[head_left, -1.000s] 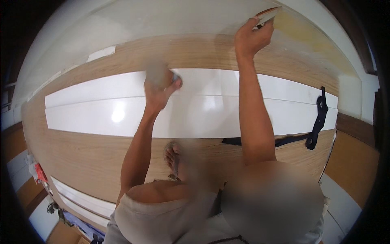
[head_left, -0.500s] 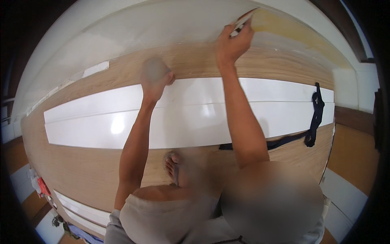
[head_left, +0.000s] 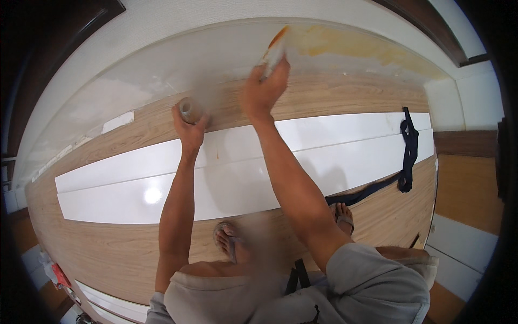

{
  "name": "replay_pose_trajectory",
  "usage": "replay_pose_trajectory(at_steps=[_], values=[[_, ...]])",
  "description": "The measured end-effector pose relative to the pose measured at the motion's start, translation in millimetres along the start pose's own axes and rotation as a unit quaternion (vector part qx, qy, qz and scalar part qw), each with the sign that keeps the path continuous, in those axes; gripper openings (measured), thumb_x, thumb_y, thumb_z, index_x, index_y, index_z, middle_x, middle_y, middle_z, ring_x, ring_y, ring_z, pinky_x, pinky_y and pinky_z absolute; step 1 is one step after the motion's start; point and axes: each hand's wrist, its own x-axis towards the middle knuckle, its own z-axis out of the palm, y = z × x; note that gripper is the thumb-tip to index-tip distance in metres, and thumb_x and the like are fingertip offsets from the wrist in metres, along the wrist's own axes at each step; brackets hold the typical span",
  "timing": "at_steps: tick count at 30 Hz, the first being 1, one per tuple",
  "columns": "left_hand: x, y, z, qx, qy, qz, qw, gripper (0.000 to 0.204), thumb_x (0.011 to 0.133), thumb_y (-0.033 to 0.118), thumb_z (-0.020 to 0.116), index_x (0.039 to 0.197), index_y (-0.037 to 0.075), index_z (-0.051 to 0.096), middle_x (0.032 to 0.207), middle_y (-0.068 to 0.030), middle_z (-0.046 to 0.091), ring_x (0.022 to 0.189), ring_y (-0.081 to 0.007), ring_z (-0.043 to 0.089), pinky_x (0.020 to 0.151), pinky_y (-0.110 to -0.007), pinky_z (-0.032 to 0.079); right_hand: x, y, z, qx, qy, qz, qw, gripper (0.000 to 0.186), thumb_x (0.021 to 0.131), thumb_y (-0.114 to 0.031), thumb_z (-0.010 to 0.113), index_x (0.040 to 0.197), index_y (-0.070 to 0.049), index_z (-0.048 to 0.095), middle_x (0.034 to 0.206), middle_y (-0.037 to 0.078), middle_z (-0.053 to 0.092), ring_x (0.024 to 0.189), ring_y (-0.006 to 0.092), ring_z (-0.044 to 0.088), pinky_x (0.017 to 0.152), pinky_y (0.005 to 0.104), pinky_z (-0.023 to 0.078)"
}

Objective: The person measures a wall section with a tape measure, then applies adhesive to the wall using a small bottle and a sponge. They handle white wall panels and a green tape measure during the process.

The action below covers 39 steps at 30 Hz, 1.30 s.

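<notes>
The brush (head_left: 274,49) sits in the right hand (head_left: 263,90), gripped around its handle with the bristle end pointing up and away from the person, its tip laid on the pale panel (head_left: 178,75) at the edge of an amber, wet-looking smear (head_left: 356,46). Held out at full reach like this, the bristles lie flat to the panel, right where the amber coat ends and bare pale board begins.

The left hand (head_left: 189,127) is closed around a small round container (head_left: 189,109), open mouth up, lifted off the wood-grain board (head_left: 334,94) and kept just beside the brush hand, likely so the brush can go back to it without a long travel.

Below both arms runs a long glossy white strip (head_left: 345,156) set into the wood-grain board. A dark strap (head_left: 408,146) lies draped across its right end and trails back towards the person's sandalled feet (head_left: 226,240), which stand on the board itself.
</notes>
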Motion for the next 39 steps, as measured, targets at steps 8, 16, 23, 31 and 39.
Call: replay_pose_trajectory(at_steps=[8,16,23,31,39], values=[[-0.6,5.6,-7.0,-0.008,-0.055,0.019,0.998,0.061,0.079,0.012,0.086,0.129,0.006,0.052,0.118,-0.009,0.058,0.11,-0.0206,0.059,0.096,-0.037,0.05,15.1,0.4,5.1,-0.053,0.037,-0.017,0.998,0.059,0.091,-0.002,0.053,0.146,0.005,0.034,0.129,0.025,0.045,0.115,0.0408,0.052,0.093,0.0488,0.046],[1.6,34.1,-30.2,0.03,-0.104,-0.035,0.994,0.069,0.077,0.009,0.088,0.135,0.005,0.052,0.125,-0.0086,0.059,0.119,-0.0223,0.059,0.108,-0.04,0.046,-13.8,-1.5,24.6,-0.17,-0.018,-0.125,0.977,0.072,0.086,-0.002,0.067,0.15,0.001,0.034,0.132,0.022,0.041,0.119,0.0381,0.049,0.095,0.0471,0.048],[17.5,29.0,-57.7,0.035,-0.035,-0.042,0.998,0.061,0.074,0.008,0.089,0.125,0.0,0.057,0.119,-0.0108,0.062,0.113,-0.0228,0.061,0.098,-0.039,0.051,-41.8,0.5,50.5,-0.191,-0.084,-0.076,0.975,0.096,0.071,-0.006,0.085,0.153,-0.012,0.035,0.141,0.018,0.039,0.124,0.0371,0.046,0.092,0.0446,0.053],[21.0,11.0,-77.3,0.004,0.009,-0.052,0.999,0.061,0.075,0.008,0.089,0.125,0.0,0.054,0.119,-0.0107,0.061,0.11,-0.0214,0.062,0.1,-0.039,0.051,-76.9,-4.7,67.0,-0.114,-0.147,-0.081,0.979,0.091,0.071,-0.003,0.081,0.151,-0.013,0.038,0.142,0.019,0.039,0.131,0.0395,0.042,0.095,0.0478,0.053],[18.1,-4.7,-72.0,0.019,0.015,-0.039,0.999,0.065,0.078,0.012,0.088,0.132,0.003,0.053,0.124,-0.01,0.06,0.119,-0.0231,0.059,0.105,-0.042,0.049,-51.0,-4.0,26.4,0.14,0.01,0.116,0.983,0.058,0.087,0.004,0.047,0.144,0.007,0.035,0.139,0.027,0.045,0.129,0.0412,0.048,0.11,0.0454,0.037]])
